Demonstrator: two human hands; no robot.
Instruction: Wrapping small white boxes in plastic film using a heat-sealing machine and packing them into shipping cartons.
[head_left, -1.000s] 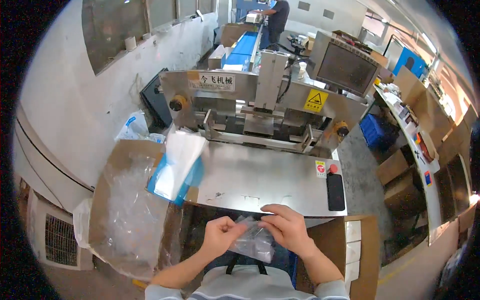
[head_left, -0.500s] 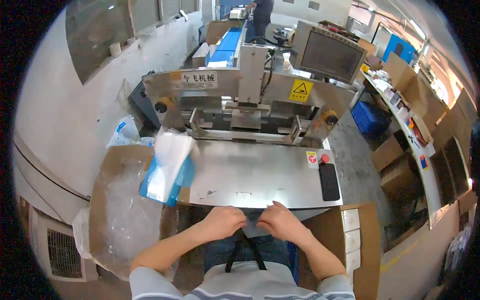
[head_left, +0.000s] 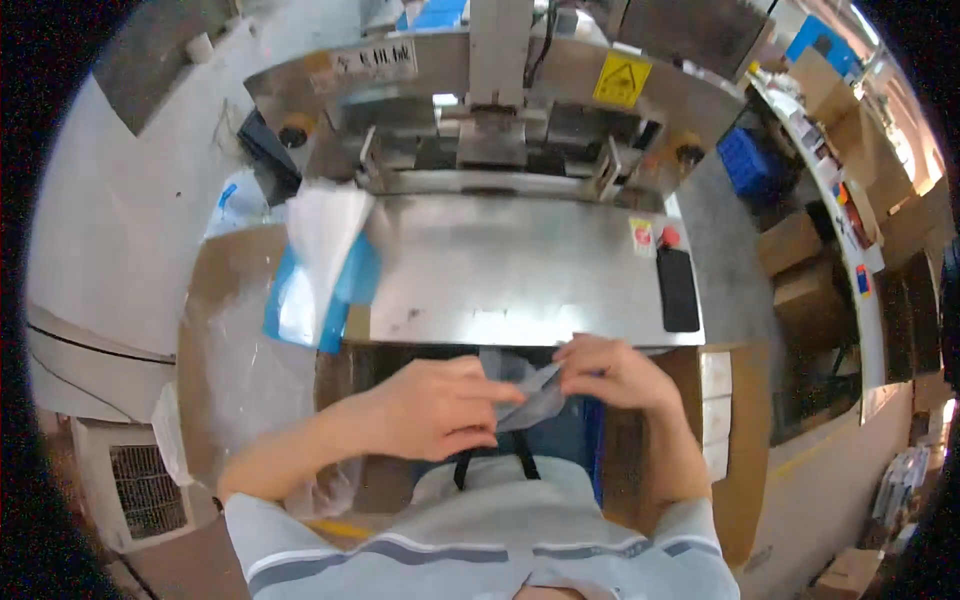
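Both hands have been moved a little apart since half a second ago, the left hand (head_left: 430, 410) having been brought nearer the body, and the view has been tipped down, so the bench is shown higher. Between them a clear plastic bag (head_left: 543, 405) is held up, just on the near side of the bench edge and in front of the pale shirt (head_left: 450, 578). With the bag taken as the clock's centre, the left hand is found at nine o'clock, its index finger stretched toward the plastic; whether anything is gripped by it cannot be told. At two o'clock, the bag's edge is pinched between thumb and fingers of the right hand (head_left: 620, 372). A metal bench (head_left: 500, 260) is seen at twelve o'clock, backed by a machine (head_left: 560, 65). White sheets (head_left: 325, 225) are laid on a blue package (head_left: 360, 270) at ten o'clock. Clear plastic (head_left: 260, 340) is held in a carton (head_left: 205, 265) at nine. A black phone (head_left: 678, 290) is placed at two, near a red button (head_left: 668, 237). White boxes (head_left: 716, 400) are stacked inside another carton (head_left: 742, 450) at three.
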